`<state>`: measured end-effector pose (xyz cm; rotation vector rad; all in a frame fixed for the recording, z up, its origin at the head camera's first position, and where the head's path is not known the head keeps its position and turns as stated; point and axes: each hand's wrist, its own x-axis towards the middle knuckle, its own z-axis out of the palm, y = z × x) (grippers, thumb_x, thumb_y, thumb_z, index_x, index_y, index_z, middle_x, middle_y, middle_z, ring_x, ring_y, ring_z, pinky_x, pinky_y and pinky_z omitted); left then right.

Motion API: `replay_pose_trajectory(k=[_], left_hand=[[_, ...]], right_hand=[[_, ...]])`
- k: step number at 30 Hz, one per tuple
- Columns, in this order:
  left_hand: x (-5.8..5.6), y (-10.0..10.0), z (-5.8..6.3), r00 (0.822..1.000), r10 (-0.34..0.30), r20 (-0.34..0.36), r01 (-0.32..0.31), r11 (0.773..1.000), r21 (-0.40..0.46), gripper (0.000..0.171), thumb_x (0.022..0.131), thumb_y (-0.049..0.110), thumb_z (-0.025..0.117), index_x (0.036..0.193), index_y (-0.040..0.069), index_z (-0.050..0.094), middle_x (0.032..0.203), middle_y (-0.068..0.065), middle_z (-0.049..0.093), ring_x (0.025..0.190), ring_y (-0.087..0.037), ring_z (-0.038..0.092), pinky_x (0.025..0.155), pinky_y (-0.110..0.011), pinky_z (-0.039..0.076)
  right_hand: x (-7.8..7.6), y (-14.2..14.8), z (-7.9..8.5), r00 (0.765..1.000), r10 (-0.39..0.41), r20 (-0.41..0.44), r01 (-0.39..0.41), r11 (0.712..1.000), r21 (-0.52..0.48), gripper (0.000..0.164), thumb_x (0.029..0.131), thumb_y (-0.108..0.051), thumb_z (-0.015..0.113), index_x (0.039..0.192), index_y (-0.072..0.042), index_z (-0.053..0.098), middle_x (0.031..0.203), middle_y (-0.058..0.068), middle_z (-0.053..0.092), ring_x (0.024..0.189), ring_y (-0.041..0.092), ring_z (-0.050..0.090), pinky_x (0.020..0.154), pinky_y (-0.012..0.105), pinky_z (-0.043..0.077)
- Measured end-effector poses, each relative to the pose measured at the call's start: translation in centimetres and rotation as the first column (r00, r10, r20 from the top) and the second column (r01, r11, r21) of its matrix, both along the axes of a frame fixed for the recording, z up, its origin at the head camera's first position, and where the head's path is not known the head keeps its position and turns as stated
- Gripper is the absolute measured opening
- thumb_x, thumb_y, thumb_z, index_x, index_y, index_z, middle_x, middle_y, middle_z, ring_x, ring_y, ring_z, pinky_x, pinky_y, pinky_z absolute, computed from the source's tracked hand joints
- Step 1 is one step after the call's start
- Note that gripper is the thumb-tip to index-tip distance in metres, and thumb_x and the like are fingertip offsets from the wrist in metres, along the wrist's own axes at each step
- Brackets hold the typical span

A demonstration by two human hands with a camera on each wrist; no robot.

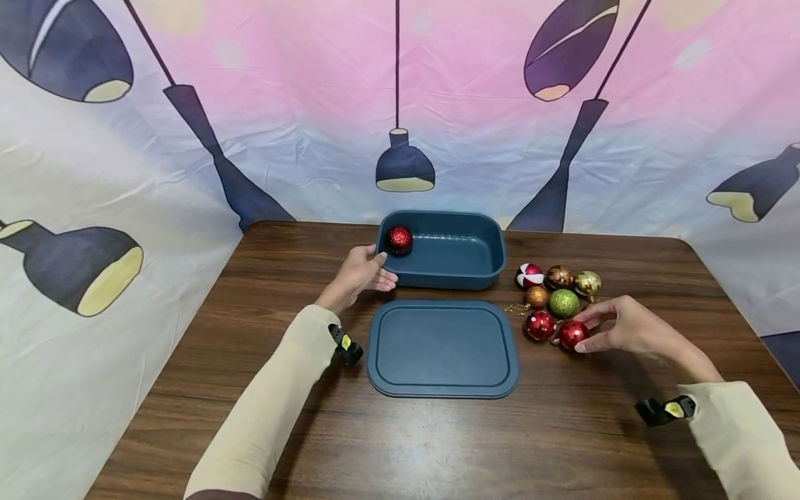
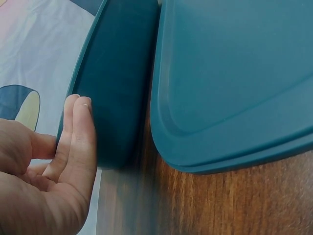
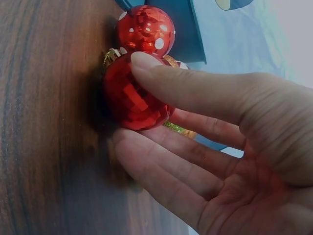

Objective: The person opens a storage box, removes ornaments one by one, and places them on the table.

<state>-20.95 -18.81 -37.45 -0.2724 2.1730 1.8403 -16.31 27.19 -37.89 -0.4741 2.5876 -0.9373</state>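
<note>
My left hand [image 1: 364,272] is at the left end of a dark blue rectangular box [image 1: 440,279], its straight fingers lying along the outer wall [image 2: 115,83] and its thumb near the rim. Inside the box, toward the left, lies a glittery red Christmas ball [image 1: 400,240]. On the right, my right hand [image 1: 619,325] pinches a shiny red Christmas ball [image 3: 132,95] between thumb and fingers. A red ball with white dots [image 3: 145,30] lies right beside it. The others grouped behind include a green ball [image 1: 564,303], a red-and-white ball [image 1: 530,276] and brown and gold ones.
In front of the box lies a matching flat blue lid [image 1: 444,348]. Both are on a dark wooden table [image 1: 400,444]. A printed cloth [image 1: 312,104] with lamp pictures hangs right behind the table's far edge.
</note>
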Motion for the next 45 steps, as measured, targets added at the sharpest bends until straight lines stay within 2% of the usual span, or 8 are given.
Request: replay_pose_trajectory(k=[6,9,13,16,23,31,36,45], left_hand=[[0.1,-0.2,0.0,1.0,0.001,0.003,-0.001,1.0,-0.004,0.06,0.111,0.02,0.041,0.162,0.003,0.013,0.087,-0.017,0.074,0.071,-0.022,0.075,0.078,-0.038,0.063],[0.1,-0.3,0.0,1.0,0.008,0.008,-0.008,1.0,-0.006,0.061,0.111,0.019,0.042,0.162,0.003,0.013,0.087,-0.017,0.073,0.072,-0.023,0.075,0.076,-0.036,0.064],[0.1,-0.4,0.0,1.0,0.013,0.01,-0.012,1.0,-0.016,0.06,0.111,0.02,0.043,0.162,0.004,0.015,0.088,-0.017,0.073,0.077,-0.026,0.076,0.081,-0.04,0.063],[0.2,-0.4,0.0,1.0,0.012,0.009,-0.012,1.0,-0.02,0.06,0.111,0.021,0.043,0.162,0.005,0.016,0.088,-0.017,0.074,0.084,-0.032,0.076,0.083,-0.041,0.062],[0.2,-0.1,-0.1,1.0,0.01,0.011,-0.01,1.0,-0.017,0.06,0.111,0.022,0.042,0.163,0.006,0.015,0.09,-0.018,0.074,0.092,-0.037,0.074,0.085,-0.042,0.061],[0.1,0.0,-0.2,1.0,0.007,0.003,-0.007,1.0,-0.02,0.059,0.111,0.022,0.042,0.163,0.006,0.017,0.091,-0.019,0.074,0.093,-0.038,0.074,0.085,-0.042,0.061],[0.1,-0.1,0.0,1.0,0.009,0.007,-0.009,1.0,-0.016,0.059,0.111,0.022,0.042,0.163,0.007,0.016,0.092,-0.019,0.074,0.095,-0.04,0.073,0.088,-0.045,0.06],[0.1,-0.2,0.1,1.0,-0.005,-0.003,0.005,1.0,-0.001,0.06,0.112,0.02,0.041,0.163,0.004,0.013,0.09,-0.019,0.074,0.089,-0.036,0.074,0.088,-0.047,0.06]], right_hand=[[-0.3,0.1,0.4,0.999,0.016,0.046,-0.014,1.0,-0.027,0.053,0.077,-0.024,0.091,0.116,0.006,0.071,0.108,0.015,0.073,0.089,0.021,0.073,0.07,0.026,0.06],[-0.6,0.2,1.0,0.998,0.018,0.055,-0.016,0.999,-0.039,0.053,0.079,-0.022,0.089,0.117,0.008,0.07,0.11,0.018,0.073,0.092,0.025,0.073,0.072,0.026,0.061],[-1.1,0.2,2.2,1.0,0.024,-0.013,-0.024,1.0,0.001,0.051,0.08,-0.024,0.089,0.117,0.007,0.071,0.11,0.018,0.073,0.1,0.031,0.071,0.071,0.025,0.06],[-1.7,-0.2,3.4,0.998,0.037,-0.056,-0.035,0.999,0.025,0.049,0.08,-0.024,0.089,0.116,0.006,0.072,0.11,0.018,0.074,0.099,0.03,0.071,0.072,0.025,0.059],[-3.3,-2.6,6.4,0.992,0.041,-0.116,-0.031,0.995,0.09,0.052,0.08,-0.032,0.088,0.117,0.001,0.073,0.114,0.016,0.073,0.096,0.027,0.071,0.07,0.028,0.058],[-5.7,-7.2,8.7,0.985,0.13,-0.111,-0.124,0.99,0.06,0.048,0.083,-0.028,0.087,0.118,0.0,0.072,0.112,0.015,0.074,0.1,0.027,0.072,0.081,0.037,0.061],[-7.2,-11.1,8.8,0.992,0.111,-0.061,-0.112,0.993,-0.022,0.047,0.082,-0.026,0.087,0.119,-0.001,0.072,0.111,0.014,0.074,0.098,0.023,0.071,0.075,0.035,0.061],[-9.5,-17.6,6.8,0.985,0.132,-0.109,-0.142,0.986,-0.083,0.043,0.083,-0.022,0.087,0.119,-0.003,0.073,0.12,0.014,0.071,0.114,0.034,0.064,0.09,0.049,0.058]])
